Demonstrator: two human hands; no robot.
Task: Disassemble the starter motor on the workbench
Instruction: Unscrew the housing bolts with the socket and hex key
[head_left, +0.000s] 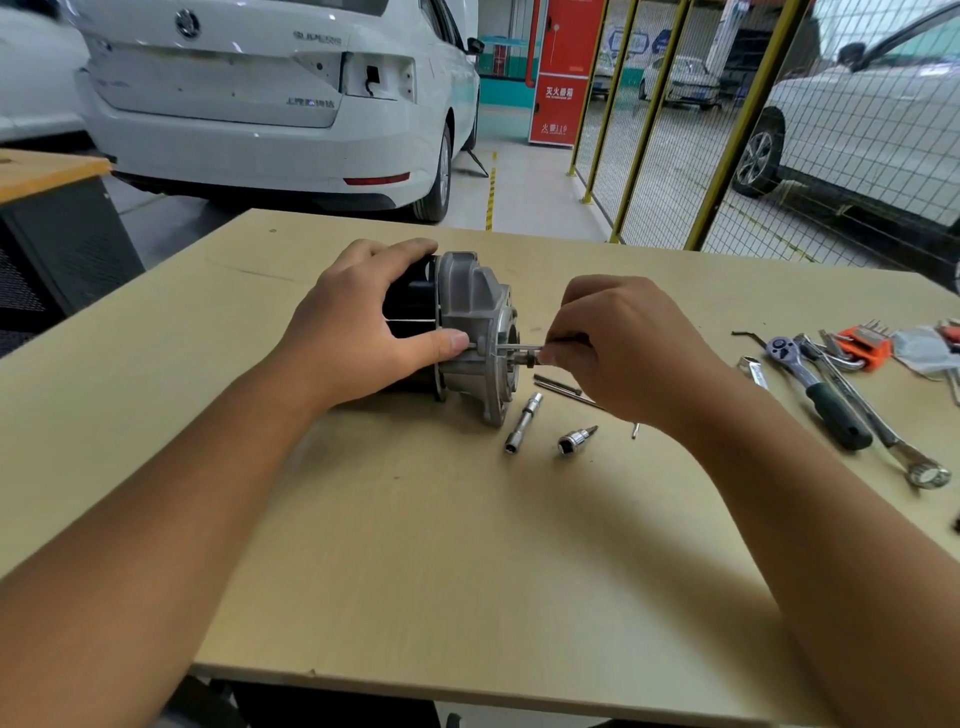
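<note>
Head view: motor (462, 332) on its side at bench (415, 545) centre
Left hand (363, 332): grips the black body at 9 o'clock; hold it steady
Right hand (618, 343): pinches the long bolt (511, 351) at 3 o'clock; better to draw it straight out

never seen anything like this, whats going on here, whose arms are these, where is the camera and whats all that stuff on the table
There is no robot here. The arms belong to a person, and the single camera sits on their head, looking forward and down.

The left hand grips a starter motor lying on its side on a wooden workbench. The right hand pinches a long thin bolt sticking out of the motor's grey metal end.

In front of the motor lie a socket extension, a small bit socket and another long bolt. To the right lie a ratchet, a wrench and an orange hex key set.
</note>
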